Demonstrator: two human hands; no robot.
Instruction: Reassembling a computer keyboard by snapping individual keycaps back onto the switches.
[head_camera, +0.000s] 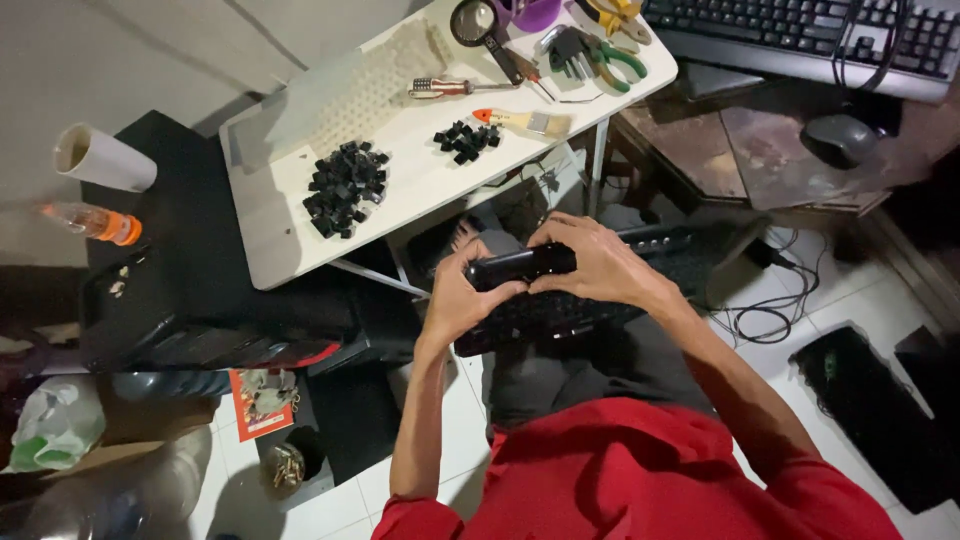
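Both my hands hold a long black bar-shaped key (522, 266) over a black keyboard (560, 312) that lies across my lap. My left hand (460, 292) grips the bar's left end, thumb on top. My right hand (590, 258) covers its right end with fingers curled over it. The keyboard under my hands shows bare switch rows. On the white table (270, 235) ahead lie a large pile of black keycaps (344, 187) and a smaller pile (466, 141).
The table also carries a white perforated plate (372, 88), a small brush (522, 121), a screwdriver (455, 88), a magnifier (484, 32) and pliers (598, 52). A second keyboard (800, 32) and mouse (838, 138) sit at the right. A cup (100, 158) and bottle (92, 221) stand at the left. Cables (770, 318) lie on the floor.
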